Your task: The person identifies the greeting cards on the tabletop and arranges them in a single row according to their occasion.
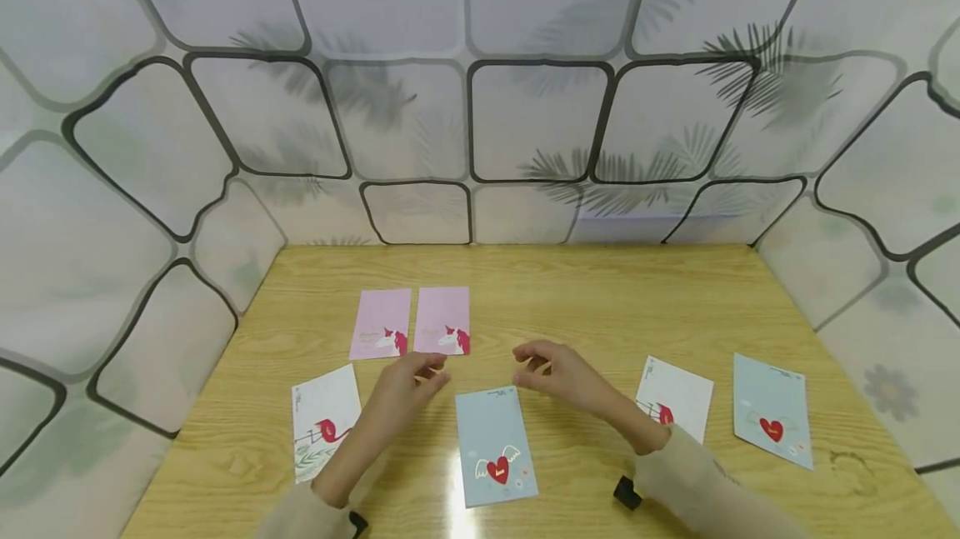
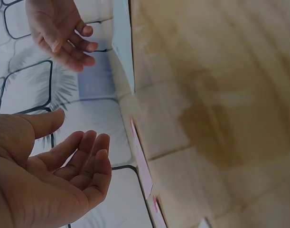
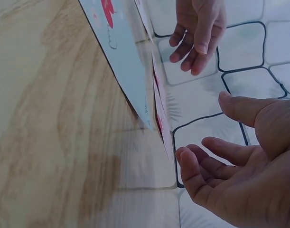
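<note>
Left hand [image 1: 408,389] and right hand [image 1: 558,374], fingers loosely curled and holding nothing, hover apart at 11 and 1 o'clock above the blue heart card [image 1: 495,446], apparently poised to take it.

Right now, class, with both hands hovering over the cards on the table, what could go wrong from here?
1. Both hands, the left hand and right hand, hang empty just above the middle blue heart card; a low sweep could skew it.
2. The two pink cards lie side by side near the left fingers, so a nudge may overlap them.
3. The far blue heart card sits closest to the table side edge and might slide off.
</note>
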Demonstrator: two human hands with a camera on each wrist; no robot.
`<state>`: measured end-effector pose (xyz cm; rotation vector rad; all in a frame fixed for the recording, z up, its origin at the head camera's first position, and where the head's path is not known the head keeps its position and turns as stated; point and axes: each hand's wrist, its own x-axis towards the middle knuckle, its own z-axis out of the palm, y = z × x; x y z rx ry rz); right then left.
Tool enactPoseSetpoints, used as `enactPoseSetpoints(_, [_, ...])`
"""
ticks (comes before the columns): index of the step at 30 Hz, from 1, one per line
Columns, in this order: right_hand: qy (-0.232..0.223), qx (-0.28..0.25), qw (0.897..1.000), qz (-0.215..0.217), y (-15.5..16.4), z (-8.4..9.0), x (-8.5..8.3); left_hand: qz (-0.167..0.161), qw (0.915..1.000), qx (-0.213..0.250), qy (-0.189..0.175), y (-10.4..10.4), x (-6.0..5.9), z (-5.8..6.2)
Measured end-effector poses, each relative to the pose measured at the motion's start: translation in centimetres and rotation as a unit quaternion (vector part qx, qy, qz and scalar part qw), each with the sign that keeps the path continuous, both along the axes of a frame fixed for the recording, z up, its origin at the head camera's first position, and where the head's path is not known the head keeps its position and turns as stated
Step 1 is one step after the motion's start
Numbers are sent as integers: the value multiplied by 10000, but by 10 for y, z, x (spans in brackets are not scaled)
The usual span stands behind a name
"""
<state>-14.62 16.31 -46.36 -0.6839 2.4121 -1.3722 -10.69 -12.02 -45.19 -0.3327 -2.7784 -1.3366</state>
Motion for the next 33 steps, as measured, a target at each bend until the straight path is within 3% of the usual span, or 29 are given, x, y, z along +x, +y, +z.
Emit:
enactPoseSetpoints(6, [119, 296, 9995, 62, -4, -3, 9, -97, 9994, 70, -328, 4, 9, -9])
enactPoseSetpoints(11, [240, 655, 9975, -109, -8, -3, 18, -55, 9993, -98, -362, 6, 12, -14])
enactPoseSetpoints(17, [295, 1027, 9938, -314, -13, -3, 25, -6, 9986, -301, -440, 8, 14, -13])
enactPoseSetpoints(24, [660, 1292, 9890, -275, -17, -6, 31, -138, 9965, -470, -677, 13, 14, -13])
enactPoseSetpoints(33, [607, 1611, 9842, -416, -23, -12, 35, -232, 9929, -797, -854, 19, 12, -15])
